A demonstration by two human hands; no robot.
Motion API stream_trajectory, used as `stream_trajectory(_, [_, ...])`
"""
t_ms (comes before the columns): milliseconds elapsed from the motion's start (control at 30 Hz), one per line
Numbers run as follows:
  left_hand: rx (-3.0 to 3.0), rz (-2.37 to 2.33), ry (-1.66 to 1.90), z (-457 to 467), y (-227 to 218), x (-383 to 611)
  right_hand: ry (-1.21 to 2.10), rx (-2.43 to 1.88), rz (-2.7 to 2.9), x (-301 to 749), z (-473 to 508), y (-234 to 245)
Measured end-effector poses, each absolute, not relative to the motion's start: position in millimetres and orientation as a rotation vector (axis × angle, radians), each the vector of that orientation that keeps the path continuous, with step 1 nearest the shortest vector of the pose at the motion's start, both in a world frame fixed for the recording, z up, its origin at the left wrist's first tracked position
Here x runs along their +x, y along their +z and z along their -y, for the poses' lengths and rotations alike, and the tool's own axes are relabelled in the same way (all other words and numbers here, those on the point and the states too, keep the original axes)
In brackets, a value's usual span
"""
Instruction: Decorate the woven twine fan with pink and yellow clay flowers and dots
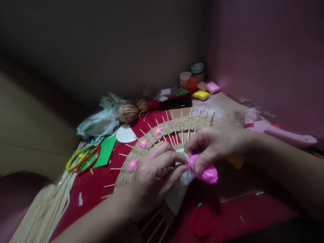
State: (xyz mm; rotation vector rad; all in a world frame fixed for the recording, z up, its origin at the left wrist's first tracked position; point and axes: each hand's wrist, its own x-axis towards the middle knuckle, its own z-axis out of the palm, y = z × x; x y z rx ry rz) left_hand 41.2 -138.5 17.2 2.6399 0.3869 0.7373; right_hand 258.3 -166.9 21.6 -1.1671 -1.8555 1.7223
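Observation:
Both my hands meet over a half-round woven piece (pixel 174 127) made of twine and thin sticks, with pink flowers (pixel 143 143) along its band. My right hand (pixel 215 145) pinches a bright pink packet of what looks like soft clay (pixel 208 173) between thumb and fingers. The clear plastic wrapper (pixel 188 162) at the packet's left end is gripped by my left hand (pixel 159 168), thumb and index finger pressed together. Part of the woven piece is hidden beneath my hands and forearms.
Yellow and red scissors (pixel 87 158) lie on green paper (pixel 107 152) at left, above a bundle of flat sticks (pixel 43 211). Behind stand twine balls (pixel 127 113), a black phone (pixel 176 103), yellow packet (pixel 201 95) and paper cup (pixel 185 79). A pink-handled tool (pixel 280 131) lies at right.

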Motion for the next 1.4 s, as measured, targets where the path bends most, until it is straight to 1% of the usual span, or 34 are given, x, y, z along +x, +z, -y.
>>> stream_trajectory(67, [2.68,-0.364,0.83,140,17,42,1.736,-1.18,1.833,258,167,22])
stream_trajectory(300, [2.625,-0.284,0.912,148,21,47,1.648,-1.147,1.913,258,168,23])
stream_trajectory(433, [2.602,-0.288,0.871,150,22,48,1.633,-1.098,1.964,256,169,23])
stream_trajectory(500, [2.403,-0.381,0.7,147,24,45,1.632,-1.077,1.986,256,169,24])
stream_trajectory(600, [1.814,-0.485,0.391,138,26,40,1.572,-1.151,1.995,258,168,26])
stream_trajectory(667, [1.469,-0.451,0.397,129,27,37,1.523,-1.223,1.984,260,168,28])
stream_trajectory(733, [1.302,-0.428,0.445,123,26,36,1.499,-1.254,1.981,261,167,30])
stream_trajectory(967, [1.222,-0.531,0.468,124,23,45,1.502,-1.266,2.021,263,166,30])
stream_trajectory(1400, [1.001,-0.487,0.482,123,27,46,1.582,-1.222,1.922,265,167,27])
